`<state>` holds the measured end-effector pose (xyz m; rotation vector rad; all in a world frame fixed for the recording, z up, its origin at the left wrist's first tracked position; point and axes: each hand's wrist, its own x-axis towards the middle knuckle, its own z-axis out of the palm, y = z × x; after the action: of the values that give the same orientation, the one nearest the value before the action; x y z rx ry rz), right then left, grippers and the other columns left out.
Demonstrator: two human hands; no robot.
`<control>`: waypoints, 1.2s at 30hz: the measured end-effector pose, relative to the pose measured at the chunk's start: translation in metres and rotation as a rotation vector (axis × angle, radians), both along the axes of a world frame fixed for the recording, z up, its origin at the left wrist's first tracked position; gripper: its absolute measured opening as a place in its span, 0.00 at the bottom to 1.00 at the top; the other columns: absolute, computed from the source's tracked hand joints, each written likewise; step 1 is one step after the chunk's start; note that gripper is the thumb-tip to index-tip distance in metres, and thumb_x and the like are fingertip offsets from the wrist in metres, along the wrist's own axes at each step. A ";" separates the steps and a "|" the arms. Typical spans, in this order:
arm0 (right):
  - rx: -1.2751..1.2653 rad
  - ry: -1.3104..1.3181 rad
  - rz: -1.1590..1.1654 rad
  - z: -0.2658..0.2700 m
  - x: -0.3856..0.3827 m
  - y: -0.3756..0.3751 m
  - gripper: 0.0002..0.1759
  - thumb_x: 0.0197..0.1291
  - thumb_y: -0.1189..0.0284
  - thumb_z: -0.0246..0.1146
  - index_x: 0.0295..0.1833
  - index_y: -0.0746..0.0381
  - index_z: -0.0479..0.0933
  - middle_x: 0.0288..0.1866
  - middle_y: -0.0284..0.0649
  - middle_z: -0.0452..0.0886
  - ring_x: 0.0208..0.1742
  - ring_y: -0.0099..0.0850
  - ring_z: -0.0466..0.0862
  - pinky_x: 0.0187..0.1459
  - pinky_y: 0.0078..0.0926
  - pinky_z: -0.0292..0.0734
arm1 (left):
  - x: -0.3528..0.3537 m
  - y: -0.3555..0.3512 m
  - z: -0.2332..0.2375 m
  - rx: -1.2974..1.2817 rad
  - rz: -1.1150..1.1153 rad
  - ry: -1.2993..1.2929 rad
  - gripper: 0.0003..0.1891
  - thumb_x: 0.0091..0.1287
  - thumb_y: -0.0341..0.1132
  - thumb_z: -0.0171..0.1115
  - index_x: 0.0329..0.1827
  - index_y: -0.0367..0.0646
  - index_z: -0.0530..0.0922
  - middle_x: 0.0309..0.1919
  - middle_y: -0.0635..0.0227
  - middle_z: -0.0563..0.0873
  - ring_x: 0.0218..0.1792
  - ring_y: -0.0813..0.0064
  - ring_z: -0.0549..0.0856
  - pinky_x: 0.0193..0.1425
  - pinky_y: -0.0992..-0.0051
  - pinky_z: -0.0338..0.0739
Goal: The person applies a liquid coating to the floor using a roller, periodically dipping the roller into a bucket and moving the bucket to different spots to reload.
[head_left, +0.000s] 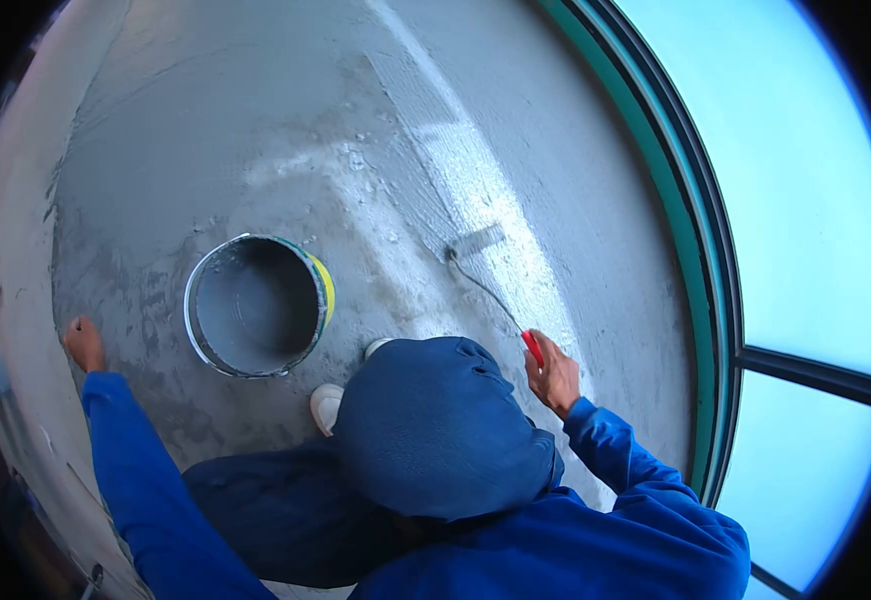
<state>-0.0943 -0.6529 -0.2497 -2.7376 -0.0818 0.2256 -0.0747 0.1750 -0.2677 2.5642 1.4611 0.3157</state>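
Note:
A paint roller [478, 241] with a thin bent wire frame and a red handle is in my right hand [554, 376], whose fingers are wrapped round the grip. Its grey-coated sleeve rests on the wet, shiny grey floor [516, 225] ahead of me. My left hand [85, 345] is out to the far left, closed like a fist beside the pale ledge, and nothing shows in it. Between my hands stands an open bucket [328, 288] with a yellow patch on its side and a wire bail. Grey coating lines its inside.
Large windows with a dark frame [731, 330] and green edging curve along the right. A pale wall or ledge [26, 300] borders the left. My bent knee [436, 425] and white shoes [326, 407] are close to the bucket. Rougher, patchy floor [286, 190] lies beyond it.

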 end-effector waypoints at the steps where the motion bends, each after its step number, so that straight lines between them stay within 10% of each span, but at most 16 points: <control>1: 0.021 -0.018 0.028 0.001 0.023 0.014 0.20 0.58 0.70 0.60 0.57 0.57 0.71 0.37 0.52 0.81 0.33 0.51 0.82 0.33 0.43 0.78 | -0.006 0.002 -0.001 0.049 0.017 -0.032 0.20 0.65 0.44 0.52 0.51 0.40 0.80 0.48 0.53 0.79 0.49 0.53 0.79 0.55 0.62 0.73; 12: 0.052 -0.245 0.188 -0.024 0.253 0.158 0.14 0.56 0.70 0.57 0.48 0.61 0.75 0.30 0.56 0.81 0.32 0.54 0.81 0.33 0.50 0.76 | -0.047 -0.008 0.011 0.003 0.158 -0.033 0.21 0.67 0.45 0.51 0.54 0.40 0.78 0.54 0.52 0.74 0.53 0.52 0.77 0.58 0.61 0.71; 20: -0.128 -0.090 0.187 0.029 0.445 0.254 0.20 0.54 0.62 0.58 0.46 0.64 0.80 0.44 0.57 0.81 0.49 0.54 0.81 0.51 0.45 0.76 | -0.056 -0.006 -0.002 -0.042 0.150 0.060 0.21 0.69 0.46 0.49 0.56 0.41 0.76 0.54 0.57 0.73 0.52 0.56 0.76 0.57 0.61 0.71; 36: -0.169 -0.090 0.168 0.006 0.441 0.267 0.17 0.52 0.68 0.55 0.47 0.59 0.79 0.47 0.59 0.80 0.51 0.55 0.80 0.53 0.47 0.74 | -0.022 -0.024 -0.016 -0.029 0.099 -0.004 0.21 0.70 0.45 0.49 0.58 0.41 0.75 0.56 0.57 0.71 0.53 0.58 0.76 0.57 0.60 0.71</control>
<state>0.3462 -0.3859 -0.2442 -2.9112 -0.3324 0.1614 -0.0963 0.1507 -0.2841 2.4724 1.5831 0.3109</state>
